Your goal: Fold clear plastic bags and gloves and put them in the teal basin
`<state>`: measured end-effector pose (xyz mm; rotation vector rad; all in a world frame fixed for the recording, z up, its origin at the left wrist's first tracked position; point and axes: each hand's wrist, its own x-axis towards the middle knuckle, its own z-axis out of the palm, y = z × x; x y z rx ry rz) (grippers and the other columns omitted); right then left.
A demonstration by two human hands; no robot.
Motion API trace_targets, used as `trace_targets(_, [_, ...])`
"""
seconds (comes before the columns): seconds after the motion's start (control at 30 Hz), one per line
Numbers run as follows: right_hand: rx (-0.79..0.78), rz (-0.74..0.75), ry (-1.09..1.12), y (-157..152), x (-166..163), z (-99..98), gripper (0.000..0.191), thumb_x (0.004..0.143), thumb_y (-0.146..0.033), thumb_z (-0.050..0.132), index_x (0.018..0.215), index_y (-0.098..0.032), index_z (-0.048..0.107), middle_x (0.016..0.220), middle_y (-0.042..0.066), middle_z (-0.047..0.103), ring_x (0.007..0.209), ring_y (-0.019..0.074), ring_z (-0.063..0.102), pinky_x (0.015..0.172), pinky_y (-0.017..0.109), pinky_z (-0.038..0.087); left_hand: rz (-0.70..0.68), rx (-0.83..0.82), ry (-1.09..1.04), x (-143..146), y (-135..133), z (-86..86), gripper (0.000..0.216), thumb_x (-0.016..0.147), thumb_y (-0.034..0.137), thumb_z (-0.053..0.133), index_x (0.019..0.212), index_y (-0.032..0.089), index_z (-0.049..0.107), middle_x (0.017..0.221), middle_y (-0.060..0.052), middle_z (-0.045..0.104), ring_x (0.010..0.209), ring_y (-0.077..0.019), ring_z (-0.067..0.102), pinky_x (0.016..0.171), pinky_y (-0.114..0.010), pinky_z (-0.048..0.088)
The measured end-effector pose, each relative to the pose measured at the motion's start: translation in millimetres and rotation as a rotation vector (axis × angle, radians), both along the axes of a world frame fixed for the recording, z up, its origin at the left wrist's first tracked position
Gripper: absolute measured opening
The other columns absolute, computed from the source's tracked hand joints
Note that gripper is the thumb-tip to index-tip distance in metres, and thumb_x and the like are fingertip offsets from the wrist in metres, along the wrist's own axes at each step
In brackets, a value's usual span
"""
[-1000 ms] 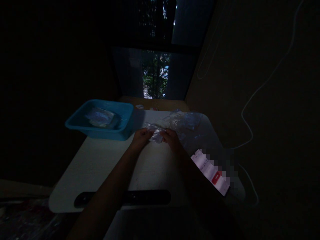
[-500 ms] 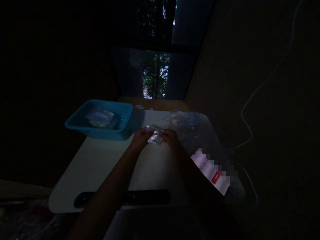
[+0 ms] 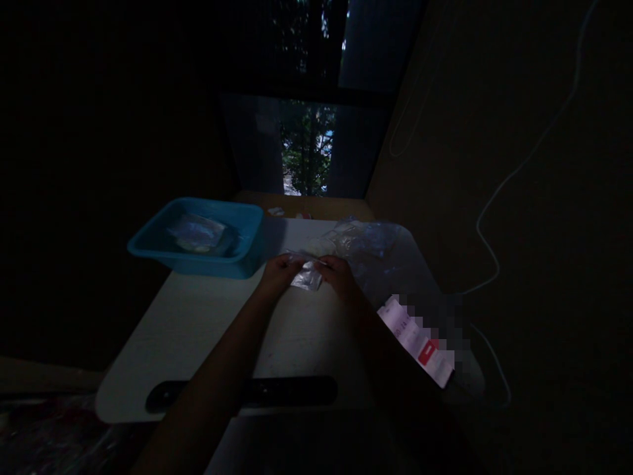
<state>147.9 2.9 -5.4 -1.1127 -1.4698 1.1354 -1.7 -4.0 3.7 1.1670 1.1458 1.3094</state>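
Observation:
Between my hands is a small shiny plastic bag (image 3: pixel 307 277), creased and see-through in parts, above the middle of the pale table. My left hand (image 3: pixel 278 272) pinches its left edge, and my right hand (image 3: pixel 337 272) grips the right edge, both with fingers closed. In the dim light I cannot make out what, if anything, the bag contains. Just beyond my right hand lies a heap of clear plastic bags (image 3: pixel 366 239).
A blue plastic basin (image 3: pixel 220 267) holding packed bags stands at the back left of the table (image 3: pixel 198 316). On the right lies a lit phone (image 3: pixel 420 346). A dark slot strip (image 3: pixel 297 390) runs along the front edge. A white cable (image 3: pixel 531 152) hangs at right.
The bag has tipped slightly and its upper edge sits lower between my fingers. Both hands keep their grip in nearly the same place.

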Motion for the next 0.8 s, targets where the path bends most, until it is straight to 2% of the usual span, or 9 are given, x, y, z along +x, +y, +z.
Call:
trace_targets(0.23, [0.009,-0.018,0.036,0.6,-1.2,1.0,0.022,0.060,-0.040,0.058,0.063,-0.017,0.056,0.056,-0.003,0.051,0.053,0.0090,0.045,0.050,0.021,0.036,-0.056,0.014,0.029,-0.2,-0.5,-1.3,0.021,0.054,0.032,0.067,0.059,0.012,0.063,0.054,0.000,0.059,0.048,-0.0104,0.050,0.047,-0.022,0.038])
trace_targets(0.5, [-0.007,-0.015,0.034,0.2,-1.3,2.0,0.022,0.061,-0.039,0.058,0.064,-0.017,0.057,0.057,-0.002,0.053,0.057,0.0106,0.049,0.053,0.022,0.037,-0.047,0.045,0.083,-0.2,3.1,-5.2,0.021,0.056,0.032,0.064,0.060,0.012,0.063,0.055,0.000,0.058,0.050,-0.0111,0.050,0.050,-0.023,0.039])
trace_targets(0.8, [0.072,0.001,-0.019,1.8,-0.6,-1.7,0.017,0.062,-0.034,0.057,0.064,-0.016,0.058,0.061,-0.002,0.055,0.061,0.0112,0.050,0.058,0.023,0.039,-0.061,0.019,0.101,1.5,-2.0,0.6,0.023,0.054,0.035,0.066,0.058,0.013,0.060,0.053,0.001,0.056,0.049,-0.0109,0.049,0.049,-0.023,0.037])
